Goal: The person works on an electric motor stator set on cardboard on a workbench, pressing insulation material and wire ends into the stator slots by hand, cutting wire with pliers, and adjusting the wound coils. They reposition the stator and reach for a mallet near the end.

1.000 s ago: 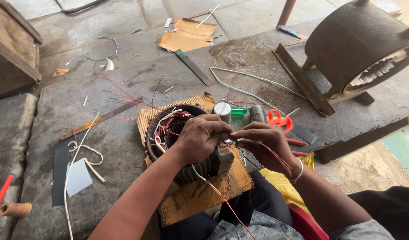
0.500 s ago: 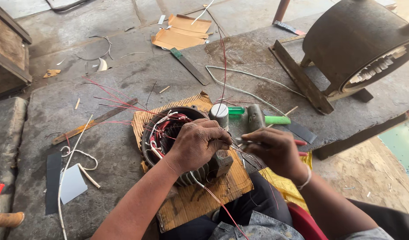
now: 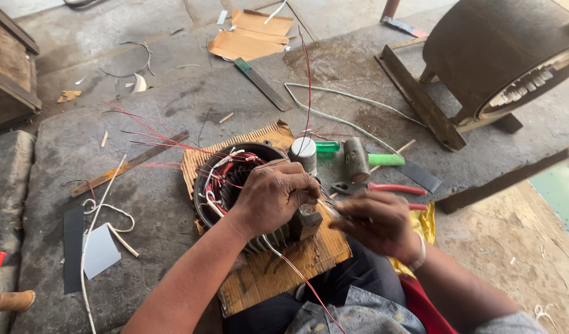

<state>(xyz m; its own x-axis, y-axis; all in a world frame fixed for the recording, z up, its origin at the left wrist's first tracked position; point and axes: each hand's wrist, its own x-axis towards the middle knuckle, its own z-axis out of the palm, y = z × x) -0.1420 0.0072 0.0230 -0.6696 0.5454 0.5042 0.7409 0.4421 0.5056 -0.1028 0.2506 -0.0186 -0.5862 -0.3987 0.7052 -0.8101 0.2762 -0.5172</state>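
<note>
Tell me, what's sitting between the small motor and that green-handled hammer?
In the head view, a small white-capped cylinder stands between the motor stator and the hammer.

Motor repair workshop, stator windings [image 3: 225, 176], pliers [image 3: 374, 187], concrete floor [image 3: 173, 93]

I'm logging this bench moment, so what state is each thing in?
Left hand: gripping the stator's rim.
Right hand: pinching thin wires, blurred.
Motor stator: lying on cardboard, red windings exposed.
Pliers: lying flat, jaws shut.
Hammer: lying on its side.
Large motor housing: standing apart, unattended.
</note>
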